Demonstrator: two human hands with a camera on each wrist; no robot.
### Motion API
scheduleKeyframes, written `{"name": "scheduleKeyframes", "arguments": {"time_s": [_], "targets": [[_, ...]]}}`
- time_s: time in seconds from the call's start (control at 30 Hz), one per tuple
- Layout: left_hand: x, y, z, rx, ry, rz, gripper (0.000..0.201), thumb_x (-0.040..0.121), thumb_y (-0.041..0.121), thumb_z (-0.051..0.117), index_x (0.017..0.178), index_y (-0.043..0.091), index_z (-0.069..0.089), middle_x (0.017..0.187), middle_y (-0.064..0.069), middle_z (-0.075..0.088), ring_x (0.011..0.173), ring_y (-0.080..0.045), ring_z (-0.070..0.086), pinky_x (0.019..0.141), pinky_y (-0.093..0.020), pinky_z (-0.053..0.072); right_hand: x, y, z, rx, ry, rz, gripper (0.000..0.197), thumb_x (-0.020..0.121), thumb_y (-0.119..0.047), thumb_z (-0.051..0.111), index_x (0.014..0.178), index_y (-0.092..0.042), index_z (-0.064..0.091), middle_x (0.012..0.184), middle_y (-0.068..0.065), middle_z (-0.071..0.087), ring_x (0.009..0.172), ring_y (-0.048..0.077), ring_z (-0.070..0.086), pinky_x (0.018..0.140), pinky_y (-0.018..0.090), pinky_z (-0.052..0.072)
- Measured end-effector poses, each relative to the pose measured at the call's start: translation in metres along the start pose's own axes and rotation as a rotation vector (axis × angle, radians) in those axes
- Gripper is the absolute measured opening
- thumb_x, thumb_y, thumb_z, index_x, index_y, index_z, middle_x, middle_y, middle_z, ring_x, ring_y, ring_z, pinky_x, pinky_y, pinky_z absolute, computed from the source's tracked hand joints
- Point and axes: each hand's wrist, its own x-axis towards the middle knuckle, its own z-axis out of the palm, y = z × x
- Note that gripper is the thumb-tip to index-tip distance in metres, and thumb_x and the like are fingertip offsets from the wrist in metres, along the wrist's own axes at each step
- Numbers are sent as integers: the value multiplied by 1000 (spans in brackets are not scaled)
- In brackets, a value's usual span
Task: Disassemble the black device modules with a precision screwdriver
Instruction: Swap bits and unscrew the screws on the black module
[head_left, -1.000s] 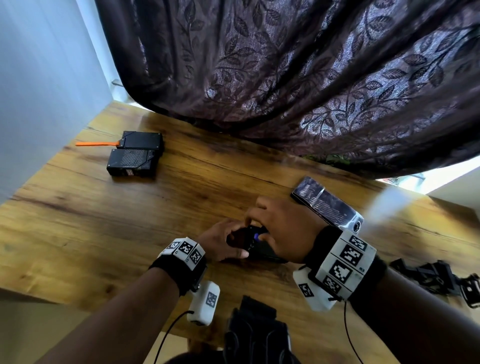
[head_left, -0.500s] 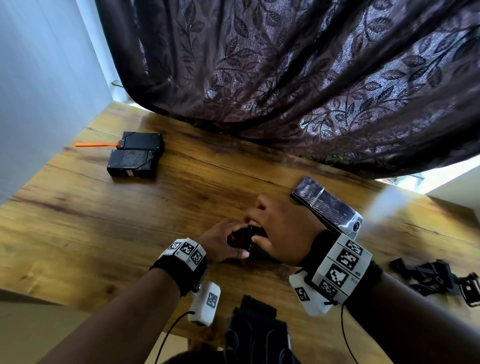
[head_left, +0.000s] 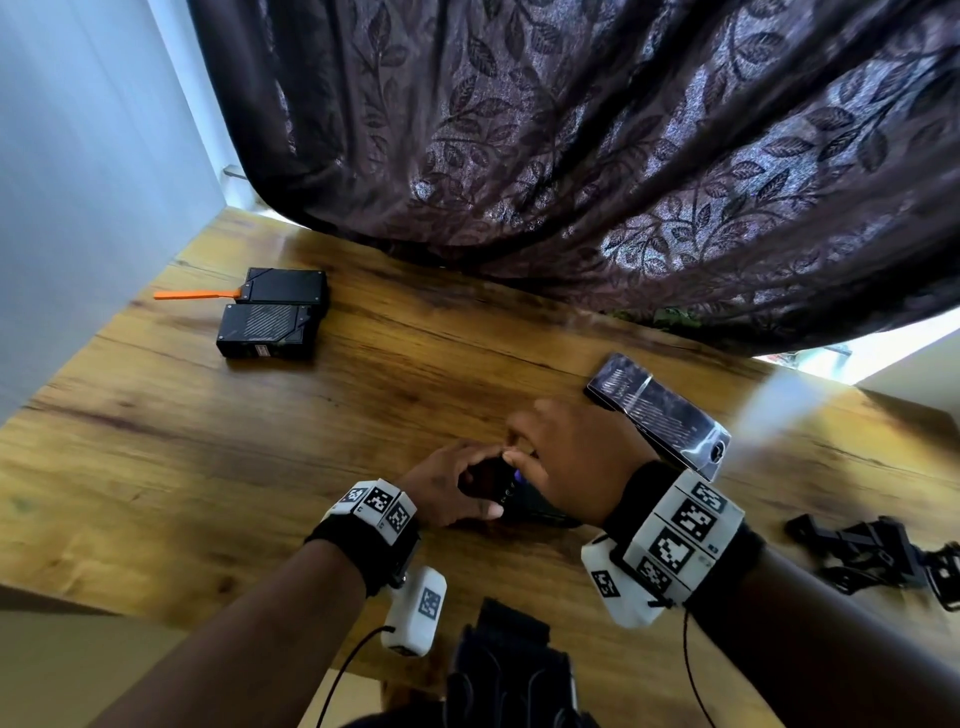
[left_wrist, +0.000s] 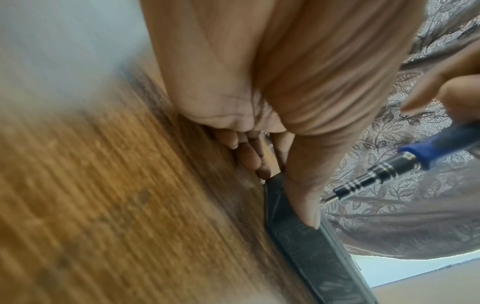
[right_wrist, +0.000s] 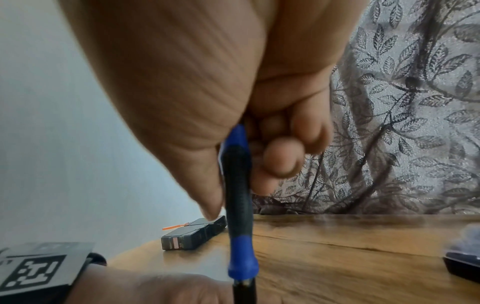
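A black device module (head_left: 524, 506) (left_wrist: 306, 242) lies on the wooden table (head_left: 208, 467) near its front edge. My left hand (head_left: 452, 493) (left_wrist: 293, 160) grips the module's left end, thumb along its near side, fingers curled behind it. My right hand (head_left: 561, 457) (right_wrist: 241, 170) holds a blue-and-black precision screwdriver (right_wrist: 240, 216) (left_wrist: 394, 170) upright, its metal tip pointing down at the module beside my left thumb. Whether the tip touches a screw is hidden. Two more black modules (head_left: 272, 317) (right_wrist: 192, 236) lie at the far left.
An orange tool (head_left: 195, 294) lies beside the far modules. A shiny bit case (head_left: 660, 413) sits right of my right hand. Black clips and straps (head_left: 878, 561) lie at the right edge. A dark leaf-patterned curtain (head_left: 571, 156) hangs over the table's back. A wall stands left.
My right hand has shifted slightly on the screwdriver handle. The left hand and the module stay in place.
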Motion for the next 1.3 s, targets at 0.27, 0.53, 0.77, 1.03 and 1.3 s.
{"name": "scheduleKeyframes", "arguments": {"time_s": [0.27,0.53,0.77,1.03,1.3], "targets": [[-1,4,2,19,13,-40,81,87,38,78,156,27,35,140,12,38,114,-9,47,93,-24,40,-7,5,4,144,-6,-93,46,94,-27,60,137,-35,46,107,-9,39,78,5,42,67,24,41],[2,-1,2,18,27,-26,77,85,42,80,151,30,42,146,10,41,119,-11,49,91,-26,43,-9,1,6,20,24,-32,27,105,-44,40,122,-30,54,104,-4,64,90,16,59,78,36,54],[1,-1,3,5,33,-25,81,85,42,79,153,33,37,143,15,39,120,-10,47,95,-26,42,-12,8,8,103,7,-106,48,95,-34,63,139,-35,44,122,-7,46,100,13,54,81,31,54],[2,-2,4,17,46,7,72,85,40,80,147,30,45,141,9,44,117,-10,47,94,-26,41,-10,2,4,94,-12,-86,28,98,-35,60,125,-31,57,108,-8,50,91,11,52,77,30,51],[2,-1,3,11,38,14,75,86,40,79,151,30,42,140,10,44,120,-12,49,92,-24,42,-12,-1,-1,9,-22,-70,30,101,-45,51,126,-29,54,111,-5,57,93,15,56,80,32,51]]}}
